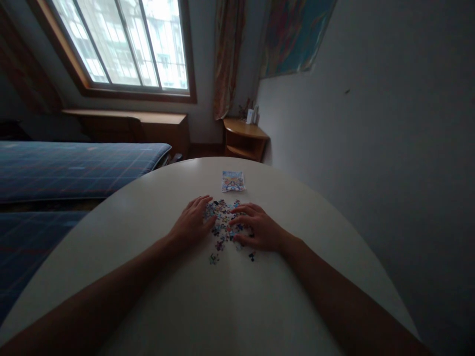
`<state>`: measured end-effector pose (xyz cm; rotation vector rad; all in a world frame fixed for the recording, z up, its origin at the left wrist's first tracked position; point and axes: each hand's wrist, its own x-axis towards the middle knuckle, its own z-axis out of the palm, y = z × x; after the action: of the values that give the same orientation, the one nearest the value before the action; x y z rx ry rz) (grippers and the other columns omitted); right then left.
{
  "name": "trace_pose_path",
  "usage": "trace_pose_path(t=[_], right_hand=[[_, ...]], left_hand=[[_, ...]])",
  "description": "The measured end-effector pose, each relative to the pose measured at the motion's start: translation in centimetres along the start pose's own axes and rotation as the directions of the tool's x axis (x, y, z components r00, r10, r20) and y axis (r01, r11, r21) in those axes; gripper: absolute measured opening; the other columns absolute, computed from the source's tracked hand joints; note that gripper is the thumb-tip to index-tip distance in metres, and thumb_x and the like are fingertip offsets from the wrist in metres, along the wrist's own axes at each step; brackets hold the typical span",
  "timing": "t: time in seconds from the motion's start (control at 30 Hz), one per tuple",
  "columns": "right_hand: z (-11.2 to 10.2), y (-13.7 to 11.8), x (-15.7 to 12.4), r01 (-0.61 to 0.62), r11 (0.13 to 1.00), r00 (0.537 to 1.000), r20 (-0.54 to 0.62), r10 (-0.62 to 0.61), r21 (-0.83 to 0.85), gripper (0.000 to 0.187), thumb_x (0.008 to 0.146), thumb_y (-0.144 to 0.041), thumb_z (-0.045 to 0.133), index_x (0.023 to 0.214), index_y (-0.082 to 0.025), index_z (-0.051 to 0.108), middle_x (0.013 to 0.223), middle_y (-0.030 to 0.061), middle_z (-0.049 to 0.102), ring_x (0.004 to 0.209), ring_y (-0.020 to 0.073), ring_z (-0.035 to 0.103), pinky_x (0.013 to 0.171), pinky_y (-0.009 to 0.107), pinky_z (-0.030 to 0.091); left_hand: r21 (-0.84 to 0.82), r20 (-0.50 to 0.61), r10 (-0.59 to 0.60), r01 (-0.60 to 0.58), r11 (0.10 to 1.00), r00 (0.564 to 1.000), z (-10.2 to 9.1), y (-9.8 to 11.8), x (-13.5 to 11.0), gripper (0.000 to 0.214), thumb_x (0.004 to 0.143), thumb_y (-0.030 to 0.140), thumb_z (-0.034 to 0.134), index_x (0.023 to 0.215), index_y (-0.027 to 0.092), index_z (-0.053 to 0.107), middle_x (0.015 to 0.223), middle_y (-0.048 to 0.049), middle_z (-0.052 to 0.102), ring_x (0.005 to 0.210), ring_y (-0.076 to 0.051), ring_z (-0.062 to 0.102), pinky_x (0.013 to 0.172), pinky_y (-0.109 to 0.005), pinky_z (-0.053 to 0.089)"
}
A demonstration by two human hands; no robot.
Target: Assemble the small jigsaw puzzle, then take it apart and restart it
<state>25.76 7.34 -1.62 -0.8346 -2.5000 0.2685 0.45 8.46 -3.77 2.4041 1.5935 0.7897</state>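
Puzzle pieces [222, 223] heaped loose on the table [222, 306]; little looks done.
Left hand [191, 223] and right hand [259, 231] lie spread on them, gripping nothing; none seem joined (too small for certainty).

The jigsaw puzzle pieces [223, 223] were small and multicoloured, mostly blue, pink and white. They lay flat in a loose, scattered heap toward the far side of the round white table [156, 296]. A few stray pieces [214, 258] lay just apart on the heap's near side.
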Motion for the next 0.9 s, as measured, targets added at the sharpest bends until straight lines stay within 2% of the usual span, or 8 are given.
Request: trace_pose_path(t=[0.17, 0.5, 0.73, 0.9], right_hand=[[0.0, 0.1, 0.0, -0.004, 1.000, 1.000, -0.025, 0.005, 0.020, 0.029, 0.086, -0.040, 0.070, 0.112, -0.027, 0.069, 0.133, 0.0079, 0.062, 0.128, 0.0261, 0.051, 0.111, 0.048, 0.034], [0.2, 0.1, 0.0, -0.020, 0.999, 1.000, -0.022, 0.021, 0.034, 0.027, 0.089, -0.039, 0.067, 0.112, -0.026, 0.069, 0.132, 0.0083, 0.062, 0.128, 0.0260, 0.051, 0.109, 0.049, 0.036], [0.1, 0.1, 0.0, -0.027, 0.999, 0.999, -0.018, 0.028, 0.031, 0.026, 0.090, -0.039, 0.066, 0.112, -0.026, 0.069, 0.132, 0.0085, 0.062, 0.128, 0.0263, 0.050, 0.109, 0.049, 0.037], [0.1, 0.0, 0.0, -0.035, 0.999, 0.999, -0.008, 0.036, 0.031, 0.026, 0.090, -0.039, 0.065, 0.112, -0.026, 0.069, 0.132, 0.0092, 0.062, 0.127, 0.0259, 0.051, 0.108, 0.049, 0.038]], left_hand=[[0.055, 0.089, 0.040, -0.045, 0.997, 0.995, -0.7, -0.8, 0.0, 0.071, 0.087, 0.051, 0.056, 0.145, 0.013, 0.042, 0.153, -0.0151, 0.042, 0.145, -0.032, 0.031, 0.118, -0.051, 0.030], [0.052, 0.089, 0.032, -0.036, 0.998, 0.996, -0.4, -1.0, 0.0, 0.064, 0.090, 0.045, 0.053, 0.144, 0.014, 0.042, 0.152, -0.0139, 0.043, 0.144, -0.030, 0.035, 0.118, -0.049, 0.030], [0.035, 0.225, 0.073, -0.083, 0.996, 0.972, -1.2, -1.8, 0.1, 0.077, 0.091, 0.056, 0.049, 0.152, 0.014, 0.029, 0.159, -0.0143, 0.032, 0.147, -0.031, 0.028, 0.120, -0.048, 0.027], [0.063, 0.257, 0.082, -0.101, 0.993, 0.963, -1.7, -2.2, 0.1, 0.071, 0.095, 0.052, 0.043, 0.153, 0.013, 0.028, 0.157, -0.0143, 0.036, 0.145, -0.030, 0.032, 0.119, -0.047, 0.029]])
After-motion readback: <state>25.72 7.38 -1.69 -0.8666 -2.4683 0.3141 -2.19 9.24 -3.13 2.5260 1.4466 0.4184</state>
